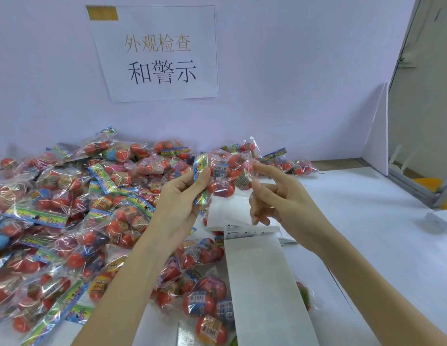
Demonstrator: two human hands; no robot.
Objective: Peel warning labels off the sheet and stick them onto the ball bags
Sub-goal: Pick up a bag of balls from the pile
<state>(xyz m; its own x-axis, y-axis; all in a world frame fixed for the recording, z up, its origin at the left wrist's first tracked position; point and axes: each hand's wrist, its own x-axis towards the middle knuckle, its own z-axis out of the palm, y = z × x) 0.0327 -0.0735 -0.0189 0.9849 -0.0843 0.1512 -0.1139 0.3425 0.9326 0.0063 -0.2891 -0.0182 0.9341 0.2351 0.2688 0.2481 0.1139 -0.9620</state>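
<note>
My left hand (185, 196) held one ball bag (225, 174) up above the bench (367, 221), thumb and fingers pinching its printed cardboard header at the bag's nine o'clock edge. My right hand (272, 196) sat at the bag's three o'clock side, index fingertip and thumb closed on the crinkled film there; the other fingers were loosely spread. I could not tell whether a label was under that fingertip.

The label sheet (252, 233) lay on the bench at six o'clock from the bag, a few warning labels showing on it, with bare backing strip running toward me. The pile of ball bags (67, 208) filled the bench from nine o'clock round to seven.

I judged the bag light, its film slippery and soft, so it would buckle under a pressing finger. The stiff header looked the surest hold, with a ball behind the film as backing when pressing a label down. The labels looked thin and likely to curl; lifting one by a corner seemed best.
</note>
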